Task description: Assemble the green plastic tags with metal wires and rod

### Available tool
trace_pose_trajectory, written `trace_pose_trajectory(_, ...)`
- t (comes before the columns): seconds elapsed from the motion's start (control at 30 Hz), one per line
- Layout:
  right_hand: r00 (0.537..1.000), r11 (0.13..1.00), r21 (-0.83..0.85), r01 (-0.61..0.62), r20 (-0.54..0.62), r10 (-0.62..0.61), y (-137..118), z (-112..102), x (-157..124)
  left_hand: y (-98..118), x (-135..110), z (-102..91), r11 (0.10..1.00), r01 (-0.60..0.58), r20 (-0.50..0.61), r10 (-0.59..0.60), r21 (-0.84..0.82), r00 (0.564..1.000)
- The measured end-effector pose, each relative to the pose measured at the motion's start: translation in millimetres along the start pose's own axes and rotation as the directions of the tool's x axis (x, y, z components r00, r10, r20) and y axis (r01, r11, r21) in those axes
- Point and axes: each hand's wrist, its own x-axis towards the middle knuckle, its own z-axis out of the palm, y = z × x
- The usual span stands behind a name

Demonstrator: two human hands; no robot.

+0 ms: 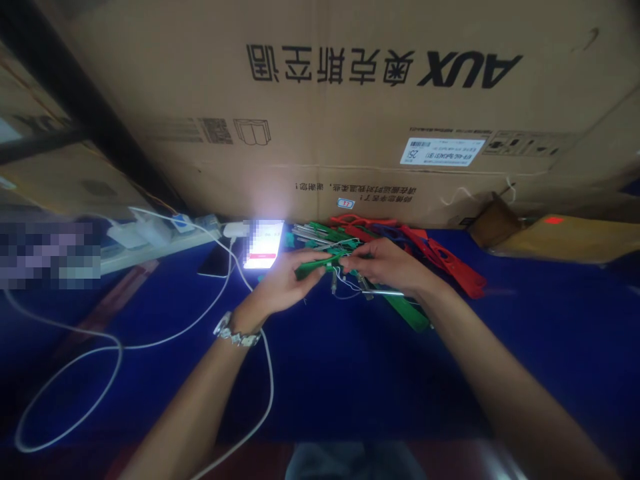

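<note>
My left hand point(287, 283) has its fingers closed around one end of a green plastic piece point(320, 265) held just above the blue table point(350, 373). My right hand point(387, 263) pinches the same piece at its other end, where thin white wire point(345, 280) hangs down. A metal watch point(235, 333) sits on my left wrist. Beneath and behind the hands lies a pile of green pieces point(405, 310), red pieces point(450, 263) and metal rods point(307, 232).
A lit phone point(264, 245) lies left of the hands, with a white cable point(115, 347) looping over the table to a power strip point(150, 237). A large AUX cardboard box point(350, 113) stands along the back. A brown packet point(565, 239) lies at right.
</note>
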Motion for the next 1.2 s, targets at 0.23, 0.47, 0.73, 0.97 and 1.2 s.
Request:
trace_pose_trajectory(0.23,0.980,0.997,-0.030,0.070,-0.182,-0.074,2,16,3,1,1,1.5,1.000,-0.011,-0.015,0.011,-0.003,1.000)
trace_pose_trajectory(0.47,0.914,0.965,-0.240,0.108,-0.357,-0.192,1,28,2,3,2,1.9,0.987,0.098,-0.003,-0.099,-0.127,0.995)
trace_pose_trajectory(0.73,0.945,0.969,-0.229,0.089,-0.288,-0.155,2,28,-5,5,2,1.0,0.953,0.253,0.046,-0.248,-0.168,0.968)
trace_pose_trajectory(0.97,0.944,0.991,-0.106,0.076,-0.312,-0.106,0,29,-3,7,2,3.4,0.980,0.154,0.007,-0.154,-0.123,0.988)
trace_pose_trajectory(1.2,0.851,0.959,-0.226,0.170,-0.457,-0.258,7,37,3,4,2,5.0,0.928,0.289,0.000,-0.297,-0.236,0.955)
